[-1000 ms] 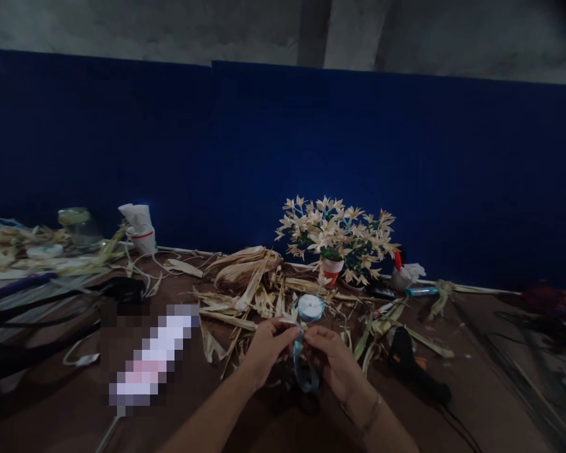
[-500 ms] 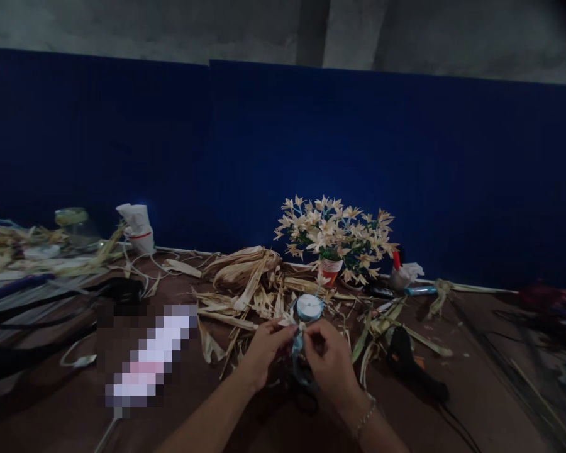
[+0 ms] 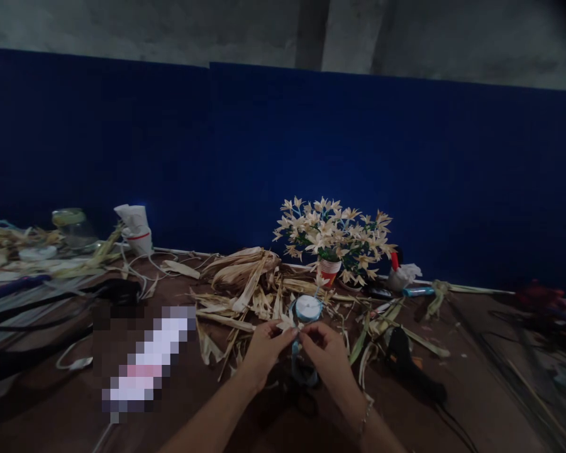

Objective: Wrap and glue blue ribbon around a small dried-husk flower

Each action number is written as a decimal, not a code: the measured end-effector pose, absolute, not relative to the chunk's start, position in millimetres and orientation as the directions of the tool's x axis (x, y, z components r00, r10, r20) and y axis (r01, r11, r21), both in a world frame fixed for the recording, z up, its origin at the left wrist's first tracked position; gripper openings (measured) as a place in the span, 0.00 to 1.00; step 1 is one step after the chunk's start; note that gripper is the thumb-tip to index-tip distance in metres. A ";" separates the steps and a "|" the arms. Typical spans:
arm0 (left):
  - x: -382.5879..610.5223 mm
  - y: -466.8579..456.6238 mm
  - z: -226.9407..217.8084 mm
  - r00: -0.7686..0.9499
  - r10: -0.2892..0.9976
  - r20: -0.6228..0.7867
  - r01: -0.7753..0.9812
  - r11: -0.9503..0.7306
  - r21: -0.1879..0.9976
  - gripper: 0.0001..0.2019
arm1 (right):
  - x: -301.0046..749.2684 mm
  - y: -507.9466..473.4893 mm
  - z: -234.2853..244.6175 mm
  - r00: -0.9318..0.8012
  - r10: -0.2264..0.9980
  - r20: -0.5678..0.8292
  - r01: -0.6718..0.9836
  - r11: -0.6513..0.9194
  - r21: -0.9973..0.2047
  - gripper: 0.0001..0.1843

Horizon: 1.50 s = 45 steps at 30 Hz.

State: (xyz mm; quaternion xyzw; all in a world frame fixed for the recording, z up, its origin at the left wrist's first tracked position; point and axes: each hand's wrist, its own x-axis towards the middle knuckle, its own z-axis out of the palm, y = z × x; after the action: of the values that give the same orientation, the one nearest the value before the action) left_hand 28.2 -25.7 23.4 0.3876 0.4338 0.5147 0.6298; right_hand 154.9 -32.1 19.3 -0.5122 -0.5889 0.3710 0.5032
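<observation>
My left hand (image 3: 265,353) pinches a pale corn-husk flower (image 3: 287,323) between thumb and fingers. Close against it, my right hand (image 3: 329,355) has its thumb and forefinger pressed together where the fingertips meet. Whatever lies between the right fingertips is too small to make out. A light blue tape (image 3: 296,362) hangs below the two hands. Just beyond the fingers sits a white and blue tape roll (image 3: 308,307), with a single husk flower (image 3: 321,282) rising behind it.
Behind stands a paper cup (image 3: 330,272) full of husk flowers (image 3: 327,233). Dry corn husks (image 3: 245,270) are heaped at centre. A black glue gun (image 3: 408,365) with a cord lies right of my hands. A blurred-out pale object (image 3: 151,358) is at left, a white-wrapped item (image 3: 136,228) behind it.
My right hand's fingertips have come in to meet the left ones, and more of the flower shows above the left thumb. The view has shifted slightly.
</observation>
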 end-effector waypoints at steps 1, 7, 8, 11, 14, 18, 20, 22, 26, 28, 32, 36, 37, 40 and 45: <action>28.4 -26.0 22.8 0.095 0.987 -0.133 -0.305 0.156 0.939 0.14 | 154.2 -33.2 20.6 0.046 0.972 0.229 0.258 0.210 -0.943 0.07; 25.6 -22.0 15.8 0.111 0.989 -0.099 -0.223 0.121 0.967 0.15 | 154.9 -37.6 25.6 0.048 0.929 0.366 0.384 0.321 -0.866 0.05; 23.9 -20.4 15.6 0.115 0.989 -0.094 -0.194 0.116 0.974 0.15 | 156.3 -36.8 25.1 0.034 0.922 0.385 0.397 0.341 -0.852 0.05; 16.5 -17.1 19.8 0.054 0.998 0.033 -0.017 -0.032 0.999 0.21 | 161.8 -32.7 23.4 0.004 0.900 0.436 0.464 0.385 -0.798 0.05; 8.9 -18.7 29.4 0.039 0.914 0.403 0.300 -0.396 0.868 0.24 | 166.7 -29.4 23.7 -0.041 0.880 0.474 0.559 0.413 -0.719 0.05; 4.2 -24.1 38.7 0.358 0.683 0.637 0.572 -0.699 0.429 0.17 | 168.2 -30.4 27.7 -0.135 0.861 0.490 0.620 0.460 -0.636 0.05; 4.0 -25.0 39.7 0.437 0.653 0.619 0.616 -0.719 0.323 0.15 | 167.7 -32.2 29.9 -0.185 0.848 0.497 0.620 0.493 -0.610 0.06; 4.3 -25.0 39.6 0.466 0.654 0.596 0.637 -0.715 0.287 0.13 | 167.2 -33.7 31.3 -0.223 0.838 0.498 0.612 0.518 -0.598 0.06; 5.3 -25.8 41.2 0.468 0.662 0.586 0.659 -0.703 0.268 0.09 | 167.0 -34.2 31.0 -0.244 0.834 0.494 0.606 0.529 -0.594 0.06; 5.9 -26.8 42.5 0.466 0.660 0.589 0.663 -0.701 0.261 0.08 | 166.8 -33.8 30.0 -0.238 0.834 0.497 0.610 0.527 -0.592 0.06; 7.2 -27.0 41.6 0.463 0.665 0.585 0.656 -0.702 0.278 0.08 | 166.0 -33.5 29.7 -0.218 0.842 0.493 0.602 0.514 -0.611 0.05; 8.1 -25.5 37.2 0.438 0.679 0.589 0.637 -0.697 0.329 0.07 | 165.2 -33.5 30.5 -0.197 0.864 0.463 0.580 0.483 -0.656 0.05; 8.3 -25.2 36.2 0.433 0.682 0.590 0.633 -0.696 0.340 0.07 | 165.0 -33.3 30.2 -0.196 0.868 0.456 0.577 0.478 -0.662 0.05; 9.0 -25.2 34.4 0.419 0.694 0.585 0.623 -0.689 0.370 0.07 | 164.9 -32.6 27.8 -0.196 0.873 0.447 0.575 0.472 -0.669 0.05; 10.1 -25.1 33.5 0.400 0.719 0.569 0.615 -0.671 0.415 0.07 | 165.6 -31.0 22.3 -0.189 0.878 0.441 0.584 0.461 -0.668 0.05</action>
State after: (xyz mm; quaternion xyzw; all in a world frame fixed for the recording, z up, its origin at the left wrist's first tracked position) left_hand 10.1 -25.1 33.5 0.8339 0.3999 0.3741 0.0691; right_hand 165.6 -31.0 22.3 -0.4872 -0.7500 0.1790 0.4100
